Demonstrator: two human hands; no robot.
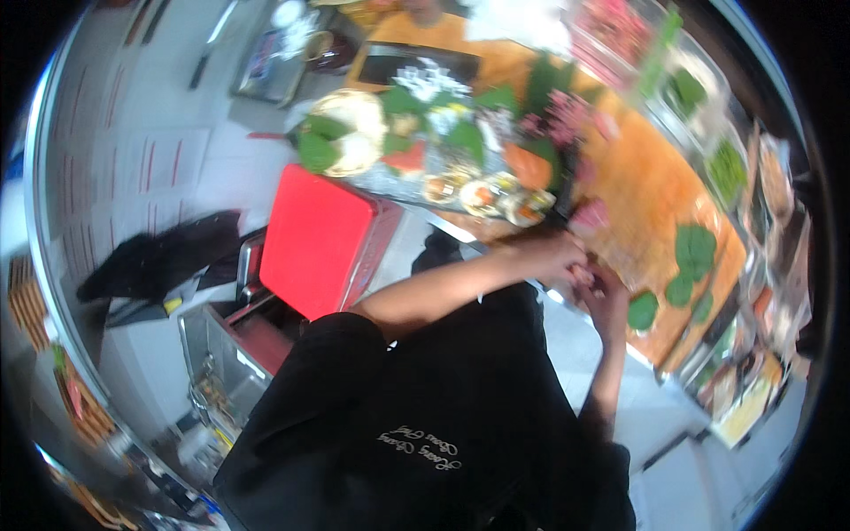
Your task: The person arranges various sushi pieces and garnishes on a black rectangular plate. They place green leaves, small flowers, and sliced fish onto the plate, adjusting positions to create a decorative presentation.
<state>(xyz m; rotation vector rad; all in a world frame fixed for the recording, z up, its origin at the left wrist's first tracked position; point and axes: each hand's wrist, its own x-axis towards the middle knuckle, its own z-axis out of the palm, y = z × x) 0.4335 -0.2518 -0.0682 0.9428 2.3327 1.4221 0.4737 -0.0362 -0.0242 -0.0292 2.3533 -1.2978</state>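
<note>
My left hand (561, 257) and my right hand (605, 292) meet at the front edge of a wooden cutting board (647, 179). Between their fingers is a small pale pink piece (582, 273), blurred and partly hidden; I cannot tell what it is. Just beyond my left hand lies a pink slice (590, 216). To the left stands a long sashimi platter with orange fish slices (528, 166), filled shells (477, 197), shredded white garnish (431, 79) and green leaves (465, 139). Loose green leaves (694, 252) rest on the board to the right of my right hand.
A red lidded bin (315, 239) stands left of my left arm. Clear containers of pink garnish (611, 33) and greens (725, 171) line the board's far right side. Plastic-wrapped food (773, 265) lies at the right. A metal tray (269, 60) is at the far left.
</note>
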